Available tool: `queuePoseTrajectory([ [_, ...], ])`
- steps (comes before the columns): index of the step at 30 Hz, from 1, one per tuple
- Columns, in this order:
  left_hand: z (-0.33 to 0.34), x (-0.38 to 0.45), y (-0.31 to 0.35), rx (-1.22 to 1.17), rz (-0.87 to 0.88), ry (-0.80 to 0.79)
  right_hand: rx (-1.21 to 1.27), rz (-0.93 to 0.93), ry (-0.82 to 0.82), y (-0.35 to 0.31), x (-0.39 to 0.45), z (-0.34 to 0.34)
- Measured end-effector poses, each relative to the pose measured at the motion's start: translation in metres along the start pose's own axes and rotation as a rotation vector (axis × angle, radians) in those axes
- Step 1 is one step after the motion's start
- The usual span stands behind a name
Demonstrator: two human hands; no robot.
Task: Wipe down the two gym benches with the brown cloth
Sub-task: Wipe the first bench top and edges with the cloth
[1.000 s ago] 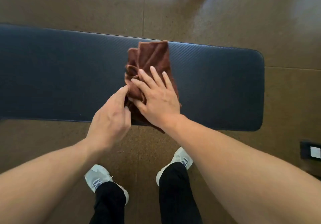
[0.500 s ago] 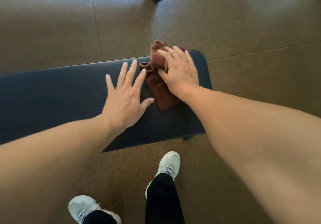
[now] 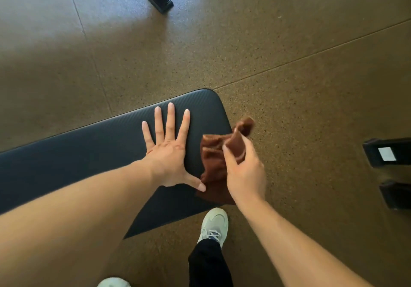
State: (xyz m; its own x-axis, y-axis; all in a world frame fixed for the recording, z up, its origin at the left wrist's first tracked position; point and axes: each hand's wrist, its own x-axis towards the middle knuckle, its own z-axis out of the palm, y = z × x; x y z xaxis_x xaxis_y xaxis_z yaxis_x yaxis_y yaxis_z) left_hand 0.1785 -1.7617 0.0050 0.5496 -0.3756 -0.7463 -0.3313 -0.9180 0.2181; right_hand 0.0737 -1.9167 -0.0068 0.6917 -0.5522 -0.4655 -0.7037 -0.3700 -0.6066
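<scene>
A view from above of a person's 2 bare hands at the end of a dark padded gym bench (image 3: 93,153); the left hand (image 3: 169,151) lies flat on the pad with all 5 fingers spread wide, gripping nothing; the right hand (image 3: 244,171) sits just beside it, past the left thumb, and pinches a bunched brown cloth (image 3: 213,166) between thumb and fingers. The cloth looks raised from the pad, hanging in loose folds; 1 corner sticks out beyond the right fingertips, over the speckled brown floor (image 3: 289,64); its lower edge hangs near the left thumb tip, and whether they touch is not clear. The rounded bench end lies just beyond the left fingertips and under the right hand; the rest of the pad runs away behind the left wrist. Below the right wrist stands 1 pale sneaker (image 3: 214,224) under a black trouser leg.

Progress is a judgement only; the cloth at the very end of this bench suggests 1 pass here is close to finished; no streaks or damp marks show to confirm it. A 2nd bench is not in view, so it probably remains to be wiped.
</scene>
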Motion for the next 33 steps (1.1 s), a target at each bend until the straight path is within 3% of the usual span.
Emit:
queuePoseTrajectory([
  [7, -0.003, 0.001, 0.006, 0.053, -0.027, -0.039, -0.087, -0.259, -0.076, -0.081, 0.1, 0.026],
  [12, -0.005, 0.0, 0.007, 0.032, -0.019, -0.04, 0.093, -0.299, -0.357, -0.075, 0.131, 0.015],
  [16, -0.002, 0.0, 0.002, 0.039, 0.012, 0.0, 0.108, -0.341, -0.351, -0.061, 0.11, 0.009],
  [24, 0.007, 0.004, -0.012, -0.064, 0.129, 0.088, -0.16, -0.363, -0.273, 0.002, 0.017, -0.01],
  [29, 0.029, -0.02, -0.034, -0.114, 0.246, 0.291, -0.513, -0.685, -0.272, 0.034, -0.017, -0.01],
  [33, 0.118, -0.087, -0.055, -0.056, 0.295, 0.427, -0.793, -0.973, -0.381, 0.041, -0.046, 0.003],
])
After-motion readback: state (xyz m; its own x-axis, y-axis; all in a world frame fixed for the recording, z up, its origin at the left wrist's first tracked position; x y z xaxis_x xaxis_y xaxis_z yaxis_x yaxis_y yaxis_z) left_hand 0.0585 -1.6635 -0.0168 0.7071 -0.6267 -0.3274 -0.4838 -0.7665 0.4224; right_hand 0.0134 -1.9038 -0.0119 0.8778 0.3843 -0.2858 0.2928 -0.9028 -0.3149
